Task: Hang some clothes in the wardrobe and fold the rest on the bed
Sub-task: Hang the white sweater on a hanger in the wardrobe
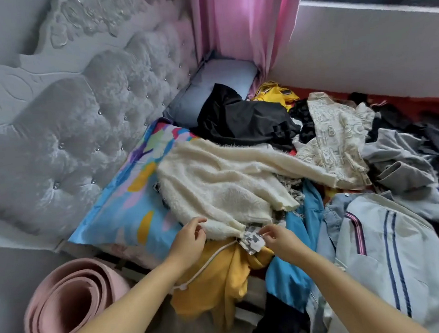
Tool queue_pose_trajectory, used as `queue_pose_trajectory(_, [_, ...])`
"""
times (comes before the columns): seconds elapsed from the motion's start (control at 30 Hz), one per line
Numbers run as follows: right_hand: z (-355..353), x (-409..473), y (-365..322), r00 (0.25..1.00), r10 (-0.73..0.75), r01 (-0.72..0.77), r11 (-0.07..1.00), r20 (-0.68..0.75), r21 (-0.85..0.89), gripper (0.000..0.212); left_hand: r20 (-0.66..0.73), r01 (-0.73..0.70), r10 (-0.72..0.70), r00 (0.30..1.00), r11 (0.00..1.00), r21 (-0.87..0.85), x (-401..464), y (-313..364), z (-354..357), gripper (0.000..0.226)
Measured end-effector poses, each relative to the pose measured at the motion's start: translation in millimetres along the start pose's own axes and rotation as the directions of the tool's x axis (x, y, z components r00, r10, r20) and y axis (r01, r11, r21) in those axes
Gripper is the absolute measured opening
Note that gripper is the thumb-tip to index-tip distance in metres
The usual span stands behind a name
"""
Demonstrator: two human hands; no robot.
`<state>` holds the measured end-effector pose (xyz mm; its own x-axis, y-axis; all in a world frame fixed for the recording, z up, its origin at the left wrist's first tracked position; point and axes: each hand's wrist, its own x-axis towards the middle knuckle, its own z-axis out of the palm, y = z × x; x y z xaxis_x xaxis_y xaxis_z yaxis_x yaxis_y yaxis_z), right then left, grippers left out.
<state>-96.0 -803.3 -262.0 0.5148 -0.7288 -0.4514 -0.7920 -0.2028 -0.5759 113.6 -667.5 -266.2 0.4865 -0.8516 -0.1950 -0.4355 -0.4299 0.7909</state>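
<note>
Clothes heap on bed (422, 110): cream sweater (222, 184) at centre, over yellow garment (221, 278). Left hand (188, 242) pinches the sweater hem; right hand (278, 236) pinches patterned cloth (252, 239) beside it. Striped jacket (390, 253) at 4 o'clock, pillow (127, 206) at 9, rolled mat (69, 304) at 8.

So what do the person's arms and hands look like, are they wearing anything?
Both arms are bare up to the picture's edge, no sleeves showing. The left hand and right hand have no gloves, and I see no rings, watch or bracelets. The fingernails look short and plain.
</note>
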Motion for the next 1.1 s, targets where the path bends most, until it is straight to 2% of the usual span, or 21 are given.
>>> queue_pose_trajectory(0.2, [-11.0,121.6,-9.9,0.994,-0.021,0.027,0.998,0.106,-0.056,0.031,-0.022,0.192,-0.192,0.981,0.981,-0.009,93.4,-19.7,3.7,0.032])
queue_pose_trajectory(0.27, [-13.6,170.9,-11.5,0.987,-0.035,0.049,0.995,0.159,-0.09,0.032,-0.059,0.298,-0.3,0.952,0.954,-0.036,132.7,-29.6,7.0,0.034])
queue_pose_trajectory(0.47, [-22.6,282.1,-15.6,0.983,-0.066,0.105,0.969,0.173,-0.223,0.038,-0.192,0.547,-0.535,0.823,0.837,0.014,209.0,-65.5,12.8,0.04])
queue_pose_trajectory(0.67, [-2.9,361.9,-12.5,0.989,-0.077,0.107,0.959,0.123,-0.264,0.05,-0.423,0.607,-0.539,0.729,0.794,0.034,264.1,-97.2,18.2,0.054])
queue_pose_trajectory(0.73, [6.1,375.8,-7.9,0.995,-0.065,0.083,0.963,0.079,-0.258,0.057,-0.398,0.673,-0.608,0.686,0.739,0.03,279.5,-110.0,19.6,0.067])
queue_pose_trajectory(0.8, [14.7,388.5,2.2,0.998,-0.029,0.042,0.967,0.056,-0.253,0.062,-0.322,0.736,-0.71,0.627,0.675,-0.055,294.6,-122.5,21.2,0.079])
queue_pose_trajectory(0.87, [22.1,397.9,11.9,0.992,0.058,-0.029,0.972,0.116,-0.234,0.067,-0.281,0.757,-0.767,0.577,0.632,-0.167,305.1,-133.5,24.7,0.086])
queue_pose_trajectory(0.93, [26.8,404.1,19.4,0.982,0.085,-0.045,0.973,0.166,-0.227,0.057,-0.319,0.751,-0.789,0.525,0.606,-0.263,308.9,-142.5,26.8,0.086])
queue_pose_trajectory(1.0, [26.5,407.9,23.3,0.99,0.023,0.014,0.965,0.138,-0.261,0.018,-0.345,0.723,-0.803,0.486,0.591,-0.358,307.2,-143.2,25.9,0.076])
queue_pose_trajectory(1.03, [24.2,407.2,23.6,0.992,0.001,0.033,0.963,0.125,-0.267,0.004,-0.343,0.702,-0.802,0.49,0.596,-0.39,305.1,-139.9,25.6,0.07])
queue_pose_trajectory(1.1, [18.7,403.1,23.3,0.993,-0.015,0.041,0.971,0.114,-0.234,0.014,-0.328,0.634,-0.785,0.525,0.618,-0.465,300.9,-126.1,23.4,0.061])
